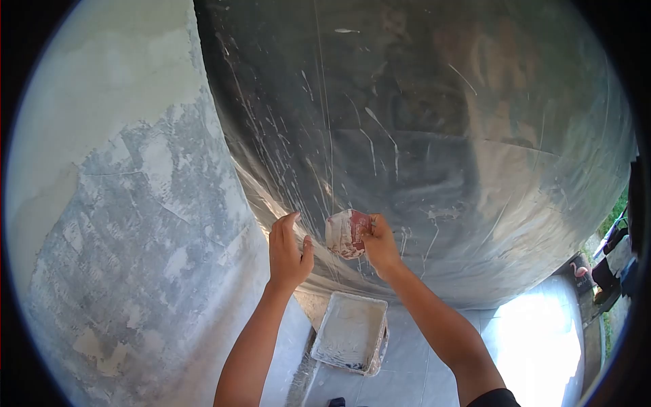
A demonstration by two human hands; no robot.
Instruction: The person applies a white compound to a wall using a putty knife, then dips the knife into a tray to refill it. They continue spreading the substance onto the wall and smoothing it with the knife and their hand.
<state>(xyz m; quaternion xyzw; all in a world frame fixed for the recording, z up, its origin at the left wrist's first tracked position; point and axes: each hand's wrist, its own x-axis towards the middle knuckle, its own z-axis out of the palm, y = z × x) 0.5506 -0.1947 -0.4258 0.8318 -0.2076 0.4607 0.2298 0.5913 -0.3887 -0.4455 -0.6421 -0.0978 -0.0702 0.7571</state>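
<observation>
Bare forearms reach in from the near edge, the right one leaving a black fabric sleeve (pixel 495 399). At its end the right hand (pixel 381 244) pinches a flat, dull-red plate with angled corners (pixel 344 234) between thumb and fingers. The plate extends leftward from this grip, toward the left hand but apart from it; a whitish, crusty coat covers much of its face. The left hand (pixel 288 254) is raised with its fingers extended close together and its thumb apart; whether it touches anything behind cannot be told.

Nearer than the plate, a shallow rectangular tray with a whitish, smeared rim (pixel 359 297) rests low between the forearms, above the smooth grey floor (pixel 420 346). To the left rises a mottled grey wall (pixel 156 190), patchy and rough, smoother and paler at the far end. Beyond the hands and to the right spreads a dark, glossy, creased sheet (pixel 420 102), streaked and spattered with white.
</observation>
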